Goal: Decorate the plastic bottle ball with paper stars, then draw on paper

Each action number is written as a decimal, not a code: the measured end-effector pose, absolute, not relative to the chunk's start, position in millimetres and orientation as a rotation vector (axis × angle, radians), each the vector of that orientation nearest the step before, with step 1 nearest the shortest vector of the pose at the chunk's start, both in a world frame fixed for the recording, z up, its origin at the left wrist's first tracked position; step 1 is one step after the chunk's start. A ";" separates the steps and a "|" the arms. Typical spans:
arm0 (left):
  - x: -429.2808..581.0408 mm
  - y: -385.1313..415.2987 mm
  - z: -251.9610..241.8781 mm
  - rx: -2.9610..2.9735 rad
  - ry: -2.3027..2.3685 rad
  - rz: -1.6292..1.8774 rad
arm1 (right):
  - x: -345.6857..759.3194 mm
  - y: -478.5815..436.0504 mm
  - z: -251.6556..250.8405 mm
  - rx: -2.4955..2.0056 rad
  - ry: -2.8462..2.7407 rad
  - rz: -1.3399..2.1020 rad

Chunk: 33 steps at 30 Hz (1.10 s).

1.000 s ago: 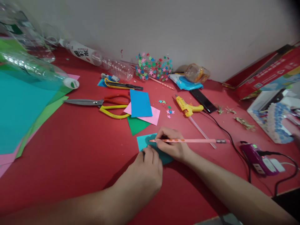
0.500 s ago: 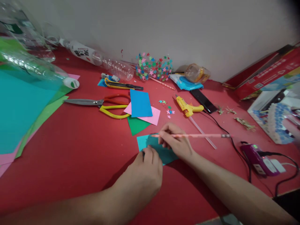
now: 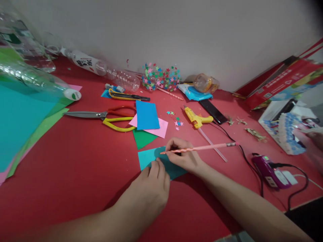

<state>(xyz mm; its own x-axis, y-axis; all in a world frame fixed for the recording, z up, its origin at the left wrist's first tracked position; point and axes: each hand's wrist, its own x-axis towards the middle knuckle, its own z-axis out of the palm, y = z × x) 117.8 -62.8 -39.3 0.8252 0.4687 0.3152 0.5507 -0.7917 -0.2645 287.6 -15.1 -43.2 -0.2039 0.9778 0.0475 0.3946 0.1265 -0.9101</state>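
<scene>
A pink pencil (image 3: 209, 147) is gripped in my right hand (image 3: 183, 158), its tip pointing left just at or above a teal piece of paper (image 3: 146, 157). Whether the tip touches the paper I cannot tell. My left hand (image 3: 152, 190) has its bent fingers together on the paper's near edge, holding it against the red table; the thumb is mostly hidden. Beyond the paper lie overlapping blue (image 3: 147, 114), pink (image 3: 163, 127) and green (image 3: 143, 137) paper pieces. Large scissors (image 3: 97, 115) with red and yellow handles lie to their left.
Behind are a utility knife (image 3: 128, 96), plastic bottles (image 3: 85, 62) and star-covered clear pieces (image 3: 160, 77). A yellow glue gun (image 3: 196, 117), phone (image 3: 213, 111) and purple power strip (image 3: 271, 171) with cords are on the right. Another person's hand (image 3: 316, 137) shows at the right edge.
The pencil has tilted, its eraser end now higher than its tip, and the tip sits slightly lower. The whole view has shifted a little. Another person's hand has come in at the right.
</scene>
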 end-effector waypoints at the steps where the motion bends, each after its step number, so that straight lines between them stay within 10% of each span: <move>1: 117.7 -62.4 -39.8 -2.663 -0.765 -0.328 | 287.9 -14.2 -44.5 -1.350 -1.688 1.043; 33: 118.1 -61.5 -40.5 -2.653 -0.723 -0.245 | 287.2 -14.1 -47.5 -1.346 -1.721 1.045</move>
<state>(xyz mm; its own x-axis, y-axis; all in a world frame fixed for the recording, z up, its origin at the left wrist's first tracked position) 118.1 -61.5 -40.5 0.8525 0.4525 0.2618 0.5185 -0.7962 -0.3120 287.2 -14.1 -47.5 -0.2107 0.9764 0.0477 0.4076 0.1321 -0.9036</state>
